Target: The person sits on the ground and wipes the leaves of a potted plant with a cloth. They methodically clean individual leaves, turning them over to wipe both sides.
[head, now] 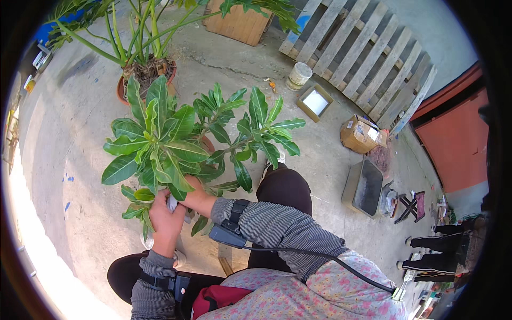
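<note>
A potted plant with glossy green leaves (120, 168) stands low before me, its pot mostly covered by foliage. My left hand (165, 220) is at its lower front, the fingers closed around a white cloth or paper-like piece (172, 203) among the leaves. Close beside it on the right, my right hand (197, 197) reaches under the leaves; its fingertips are hidden, so its hold cannot be seen. A leafy side branch (256, 136) spreads to the right, and a small leaf cluster (136, 206) lies just left of my left hand.
Behind stands a large plant in a terracotta pot (121, 91). To the right are a white bucket (300, 75), a square tray (327, 105), a cardboard box (354, 138), a rectangular basin (354, 188), a kettle (388, 202) and a folding stool (419, 206). A wooden pallet (352, 52) leans behind.
</note>
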Action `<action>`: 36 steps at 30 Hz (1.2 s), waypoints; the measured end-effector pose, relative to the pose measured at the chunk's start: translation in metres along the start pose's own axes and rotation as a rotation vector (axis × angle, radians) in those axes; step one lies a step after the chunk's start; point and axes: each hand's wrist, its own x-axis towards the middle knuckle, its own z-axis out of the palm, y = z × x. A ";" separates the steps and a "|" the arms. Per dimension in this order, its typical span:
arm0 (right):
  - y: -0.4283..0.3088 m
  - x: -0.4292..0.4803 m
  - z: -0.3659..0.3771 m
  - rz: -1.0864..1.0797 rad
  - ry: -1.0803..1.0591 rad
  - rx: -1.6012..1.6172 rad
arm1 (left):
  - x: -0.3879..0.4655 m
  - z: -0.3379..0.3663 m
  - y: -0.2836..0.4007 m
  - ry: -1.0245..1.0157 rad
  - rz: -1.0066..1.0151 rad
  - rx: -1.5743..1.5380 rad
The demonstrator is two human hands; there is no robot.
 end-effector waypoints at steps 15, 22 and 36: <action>0.019 0.004 0.003 -0.003 0.005 0.050 | 0.000 -0.003 0.005 0.029 -0.080 -0.364; 0.039 0.016 0.019 0.155 0.212 0.213 | 0.009 0.014 -0.003 0.076 0.095 -0.097; 0.043 0.012 0.012 0.282 0.149 0.623 | 0.014 0.022 -0.013 0.041 0.038 0.287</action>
